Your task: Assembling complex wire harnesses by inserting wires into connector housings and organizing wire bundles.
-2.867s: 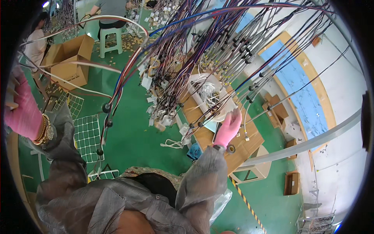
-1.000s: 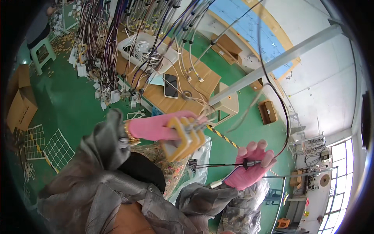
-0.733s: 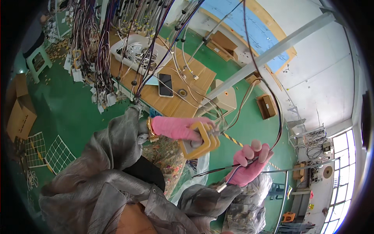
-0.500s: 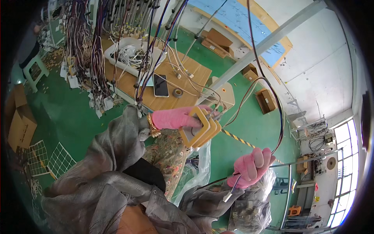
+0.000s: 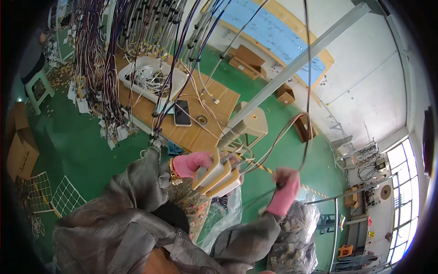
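My left hand [image 5: 193,164], in a pink glove, is closed around a stack of flat white pieces with yellow edges [image 5: 218,179]. Thin wires [image 5: 248,157] run from the stack toward the right. My right hand [image 5: 284,194], also gloved in pink and a little blurred, grips a dark cable [image 5: 309,116] that rises from the fist. A loop of reddish and white wires [image 5: 279,137] joins that cable near its middle. Part of a dark lead trails below the right fist toward the sleeve.
A brown-topped table [image 5: 207,132] bears a white tub of white wires [image 5: 122,75], a phone [image 5: 182,113] and a roll of tape [image 5: 201,120]. Wire harnesses [image 5: 91,55] hang at left. A beige stool [image 5: 255,121], a slanting metal post [image 5: 292,68] and plastic-wrapped bags [image 5: 296,237] stand nearby.
The left hand has lowered and moved left, tilting the stack so more of its white faces show. The right hand has shifted slightly left and turned upright, still on the cable.
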Tool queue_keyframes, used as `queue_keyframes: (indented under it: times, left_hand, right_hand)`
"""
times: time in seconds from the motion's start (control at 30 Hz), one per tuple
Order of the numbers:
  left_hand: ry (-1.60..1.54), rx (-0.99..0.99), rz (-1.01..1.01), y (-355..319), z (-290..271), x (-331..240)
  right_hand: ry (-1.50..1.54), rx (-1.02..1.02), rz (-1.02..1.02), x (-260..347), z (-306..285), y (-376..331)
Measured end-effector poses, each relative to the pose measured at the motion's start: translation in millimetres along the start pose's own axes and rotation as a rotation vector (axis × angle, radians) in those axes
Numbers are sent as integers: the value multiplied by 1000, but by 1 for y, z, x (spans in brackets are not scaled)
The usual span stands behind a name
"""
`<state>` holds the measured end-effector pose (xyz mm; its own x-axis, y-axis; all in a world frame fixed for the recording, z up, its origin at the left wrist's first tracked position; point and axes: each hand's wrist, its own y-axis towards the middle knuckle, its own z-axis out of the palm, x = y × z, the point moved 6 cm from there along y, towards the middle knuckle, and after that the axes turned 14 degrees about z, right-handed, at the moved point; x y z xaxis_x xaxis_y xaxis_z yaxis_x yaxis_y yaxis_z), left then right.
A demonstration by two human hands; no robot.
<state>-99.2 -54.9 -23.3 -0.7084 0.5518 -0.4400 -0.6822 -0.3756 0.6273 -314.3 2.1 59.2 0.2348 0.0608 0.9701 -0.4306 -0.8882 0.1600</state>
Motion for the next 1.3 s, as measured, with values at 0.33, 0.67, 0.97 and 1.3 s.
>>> queue_keyframes:
  times: [0.33,0.67,0.97,1.3]
  left_hand:
    - [473,-47,482,23,28,-45]
    - [560,-480,412,47,23,-69]
    - [941,-555,231,-14,-1,-87]
    - [1195,-734,-46,-75,-16,-59]
  right_hand:
    - [371,550,274,-106,125,-78]
    - [443,392,283,-118,156,-114]
    - [1042,317,406,-162,122,-93]
    - [571,399,129,-73,164,-76]
